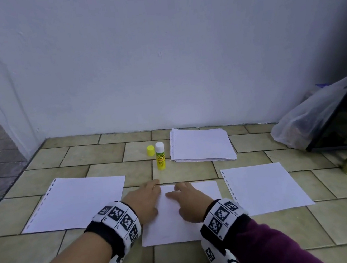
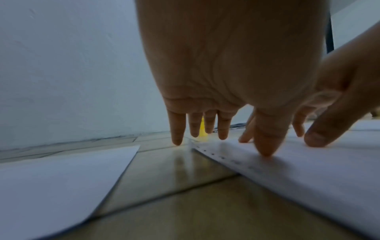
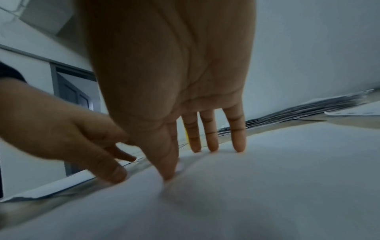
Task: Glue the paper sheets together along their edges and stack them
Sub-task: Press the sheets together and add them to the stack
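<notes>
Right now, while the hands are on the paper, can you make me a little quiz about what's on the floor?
1. True or false: the glue stick stands upright with its yellow cap off beside it.
2. Which paper do the left hand and right hand press? A) the stack by the wall B) the middle sheet C) the sheet on the far right
3. Fill in: the paper stack lies to the ______ of the glue stick.

Key: 1 true. 2 B, the middle sheet. 3 right.
</notes>
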`<state>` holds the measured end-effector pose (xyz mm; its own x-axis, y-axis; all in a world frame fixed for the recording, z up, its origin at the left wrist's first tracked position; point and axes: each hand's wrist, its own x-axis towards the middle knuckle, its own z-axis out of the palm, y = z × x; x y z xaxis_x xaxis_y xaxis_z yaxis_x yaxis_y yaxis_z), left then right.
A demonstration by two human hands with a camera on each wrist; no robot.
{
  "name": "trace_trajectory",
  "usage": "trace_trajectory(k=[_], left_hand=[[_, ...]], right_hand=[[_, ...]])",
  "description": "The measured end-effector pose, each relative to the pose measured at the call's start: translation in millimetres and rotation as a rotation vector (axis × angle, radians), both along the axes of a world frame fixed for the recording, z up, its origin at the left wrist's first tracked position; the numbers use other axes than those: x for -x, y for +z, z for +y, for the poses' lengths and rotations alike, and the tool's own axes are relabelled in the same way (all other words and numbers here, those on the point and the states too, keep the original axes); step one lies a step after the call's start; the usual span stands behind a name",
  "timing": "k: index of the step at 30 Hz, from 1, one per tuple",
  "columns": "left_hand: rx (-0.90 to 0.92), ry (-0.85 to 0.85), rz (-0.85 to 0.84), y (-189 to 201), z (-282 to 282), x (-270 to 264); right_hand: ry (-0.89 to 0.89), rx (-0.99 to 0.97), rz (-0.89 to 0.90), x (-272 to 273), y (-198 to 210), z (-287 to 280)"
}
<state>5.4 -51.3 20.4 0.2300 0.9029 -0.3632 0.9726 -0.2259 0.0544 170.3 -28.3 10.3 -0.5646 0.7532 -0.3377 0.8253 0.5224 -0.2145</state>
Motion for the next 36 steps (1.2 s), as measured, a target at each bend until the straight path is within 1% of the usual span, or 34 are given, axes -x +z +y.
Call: trace_trajectory(k=[1, 3, 6, 8, 11, 15, 20, 23, 26, 28, 30, 33, 36], left_hand=[[0.041, 0.005, -0.018, -2.6, -1.7, 1.2], [0.118, 0.006, 0.035, -6.7, -4.1, 2.8], [0.174, 0.015, 0.073, -11.4, -4.6, 3.7], [0.204, 0.027, 0.081, -11.8, -4.8, 3.5], [0.232, 0.036, 0.086, -12.4, -5.8, 4.4], [0.213, 0.037, 0.108, -16.5, -2.7, 6.5], [0.173, 0.153, 0.135, -19.0, 5.9, 12.9], [0.185, 0.166, 0.055, -16.1, 7.3, 14.0], [0.215, 0.147, -0.012, -15.2, 6.7, 20.1], [0.264, 0.106, -0.014, -17.1, 7.6, 26.0], [0.295, 0.069, 0.024, -17.4, 9.2, 30.8], [0.262, 0.054, 0.039, -21.6, 8.6, 29.8], [0.243, 0.062, 0.041, -21.3, 7.2, 26.6]], right_hand=[[0.013, 0.001, -0.002, -0.2, 0.2, -0.1], [0.009, 0.024, -0.029, -3.9, 1.1, 0.7], [-0.040, 0.112, -0.111, -17.6, 2.5, 3.3], [-0.080, 0.132, -0.138, -32.8, 1.8, 6.2], [-0.104, 0.136, -0.177, -53.4, 3.2, 10.8], [-0.132, 0.126, -0.210, -62.1, 6.5, 14.5], [-0.150, 0.050, -0.185, -59.7, 10.7, 9.4], [-0.142, -0.038, -0.192, -58.9, 11.6, 7.6], [-0.144, -0.064, -0.195, -58.0, 11.0, 9.1], [-0.158, -0.036, -0.188, -59.9, 9.4, 11.3], [-0.208, 0.038, -0.158, -64.0, 6.1, 15.2], [-0.267, 0.099, -0.084, -71.5, 2.5, 19.4], [-0.258, 0.099, -0.014, -72.8, 4.3, 17.3]])
